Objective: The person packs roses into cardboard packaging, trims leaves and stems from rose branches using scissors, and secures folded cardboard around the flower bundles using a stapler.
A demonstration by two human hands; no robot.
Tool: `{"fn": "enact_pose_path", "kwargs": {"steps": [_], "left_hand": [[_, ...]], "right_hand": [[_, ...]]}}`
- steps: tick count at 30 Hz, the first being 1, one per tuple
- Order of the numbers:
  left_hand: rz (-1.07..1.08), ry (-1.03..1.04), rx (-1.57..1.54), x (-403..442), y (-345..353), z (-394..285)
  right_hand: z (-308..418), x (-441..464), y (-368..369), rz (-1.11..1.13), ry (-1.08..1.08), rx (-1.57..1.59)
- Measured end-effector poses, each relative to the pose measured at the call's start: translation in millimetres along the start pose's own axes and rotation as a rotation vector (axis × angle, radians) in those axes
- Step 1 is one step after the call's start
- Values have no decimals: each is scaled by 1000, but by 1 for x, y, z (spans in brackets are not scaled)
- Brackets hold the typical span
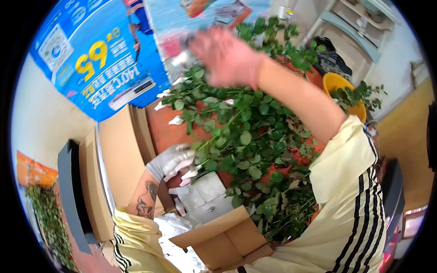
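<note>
My left hand (175, 160), in a pale glove, is closed on leafy stems beside several wrapped flower heads (185, 172) at lower centre. Raised at upper centre, my right hand (225, 57) wears a pink glove and is smeared by motion; a dark shape shows by its fingertips, too blurred to name. Under both arms a big heap of green leafy stems (246, 136) covers the reddish table (166, 129). White-wrapped heads (176, 120) lie along the heap's left side.
An open cardboard box (223, 250) stands at the front, near a grey-white packet (205, 195). Flat cardboard (120, 157) leans at the left. A yellow bucket (336, 83) with leafy stems is at the right. A blue poster (104, 54) hangs behind.
</note>
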State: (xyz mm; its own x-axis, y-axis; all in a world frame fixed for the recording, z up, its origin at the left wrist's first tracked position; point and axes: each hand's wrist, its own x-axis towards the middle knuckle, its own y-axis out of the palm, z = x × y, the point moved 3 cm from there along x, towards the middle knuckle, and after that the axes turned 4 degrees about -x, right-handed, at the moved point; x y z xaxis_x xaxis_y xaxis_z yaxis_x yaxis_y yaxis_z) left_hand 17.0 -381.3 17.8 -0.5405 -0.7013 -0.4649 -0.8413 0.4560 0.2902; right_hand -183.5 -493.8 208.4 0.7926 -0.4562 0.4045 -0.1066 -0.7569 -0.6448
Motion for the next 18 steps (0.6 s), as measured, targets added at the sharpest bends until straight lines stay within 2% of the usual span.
{"fn": "enact_pose_path", "kwargs": {"steps": [1, 3, 4, 5, 6, 7, 8, 9, 10, 11, 12, 13, 14, 15, 17, 18], "left_hand": [[-1, -15, -53, -4, -2, -12], [19, 110, -161, -5, -13, -22], [48, 185, -156, -8, -12, -31], [84, 264, -140, -12, -6, -43], [62, 222, -280, -13, -3, -46], [141, 312, -421, -13, 1, -51], [53, 323, -356, -9, -1, -50], [-34, 333, -295, -4, -7, -45], [-308, 273, 275, 5, -28, -27], [-358, 370, 881, 7, -33, -6], [-310, 54, 1086, 1, -24, 7], [-319, 154, 1344, 7, -29, 37], [-302, 49, 1293, 3, -18, 49], [-283, 205, 1403, 16, -25, 79], [-285, 186, 1453, 21, -16, 85], [-283, 196, 1448, 23, -13, 74]], "right_hand": [[33, -16, -9, -22, -199, 139], [79, -46, -17, 104, -308, 410], [86, -50, -11, 107, -316, 430], [87, -53, 1, 246, -253, 485], [84, -57, 14, 383, -187, 532], [70, -60, 11, 149, -183, 487], [54, -61, 16, 179, -146, 390], [32, -60, 1, 100, -31, 469], [7, -64, -4, -219, 24, 543], [-14, -76, -4, -433, 168, 403], [-42, -79, -13, -366, 338, 618], [-60, -86, -33, -257, 689, 726], [-109, -108, -5, -477, 732, 718], [-84, -86, -50, -764, 684, 817], [-129, -119, -40, -845, 318, 2246], [-136, -128, -46, -837, 317, 2238]]}}
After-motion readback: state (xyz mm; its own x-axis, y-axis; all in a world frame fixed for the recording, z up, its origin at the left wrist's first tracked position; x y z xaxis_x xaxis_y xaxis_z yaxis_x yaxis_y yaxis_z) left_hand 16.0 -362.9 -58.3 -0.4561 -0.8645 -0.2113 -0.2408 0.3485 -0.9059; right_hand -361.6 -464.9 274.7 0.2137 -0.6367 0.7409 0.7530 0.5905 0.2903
